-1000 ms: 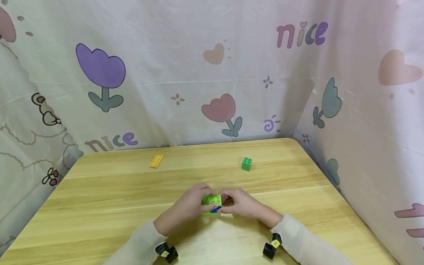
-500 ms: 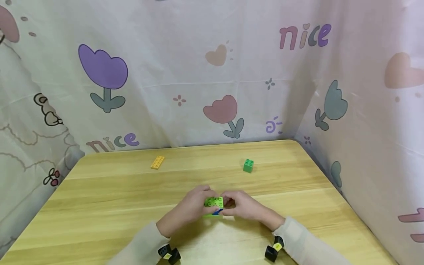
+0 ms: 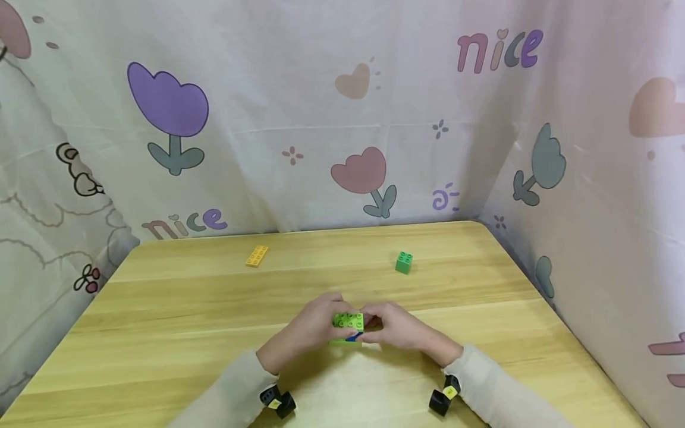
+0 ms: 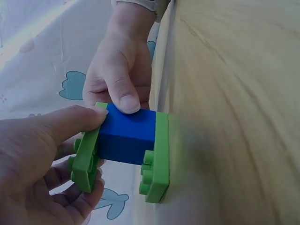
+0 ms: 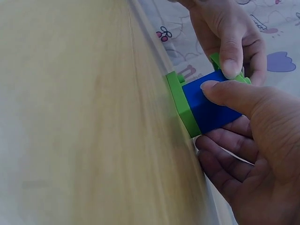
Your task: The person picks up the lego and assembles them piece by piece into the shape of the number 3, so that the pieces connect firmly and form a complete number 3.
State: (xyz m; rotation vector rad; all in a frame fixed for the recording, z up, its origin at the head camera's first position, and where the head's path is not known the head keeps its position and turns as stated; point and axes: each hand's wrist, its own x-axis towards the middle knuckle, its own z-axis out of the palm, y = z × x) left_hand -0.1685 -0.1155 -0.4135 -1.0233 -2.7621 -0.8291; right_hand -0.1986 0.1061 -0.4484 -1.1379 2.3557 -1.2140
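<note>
In the head view a lime-green studded plate tops a small stack of toy building bricks on the table, between both hands. Beneath it is a blue brick, and a second lime-green plate forms the base, against the tabletop. My left hand pinches the stack from the left, thumb on the top plate's edge and fingers around its far side. From the right, my right hand grips the blue brick, its thumb flat on the brick's near face. The stack's far side is partly hidden by fingers.
An orange-yellow studded plate lies at the back left of the wooden table. At the back right stands a darker green brick. A printed curtain hangs behind the table and along its sides.
The head view has shifted slightly, so everything sits a little further right in it. Both hands keep their hold on the stack, with no clear movement against the table.
</note>
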